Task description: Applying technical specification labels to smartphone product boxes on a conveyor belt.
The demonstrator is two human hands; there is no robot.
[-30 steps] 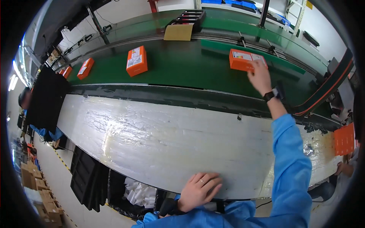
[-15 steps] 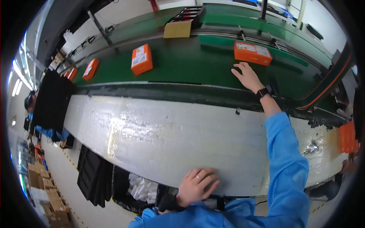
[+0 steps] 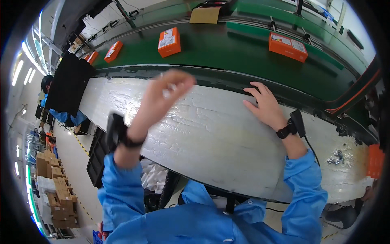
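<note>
My right hand [image 3: 266, 106] is open, fingers spread, over the far edge of the pale bench [image 3: 219, 142]. It holds nothing. My left hand [image 3: 157, 99] is raised above the bench, left of the middle. Motion smears its bent fingers, and I cannot tell whether they hold anything. Beyond the bench, an orange box [image 3: 287, 46] with white labels sits on the green conveyor belt [image 3: 227, 61], farther away than my right hand and not touching it. Another orange box [image 3: 169, 42] lies on the belt beyond my left hand, with a smaller-looking one [image 3: 113, 51] farther left.
Black trays [image 3: 69, 83] stand at the bench's left end. One more orange box [image 3: 373, 160] is at the right end, near another person's hand. A yellowish cardboard piece [image 3: 204, 15] sits beyond the belt. White scraps [image 3: 153, 175] fill a bin below the bench. Cartons [image 3: 61, 199] are stacked at left.
My right hand has drawn back from beside the orange box on the belt to the bench's far edge. My left hand has risen from the near edge, forward and left. The view has shifted.
</note>
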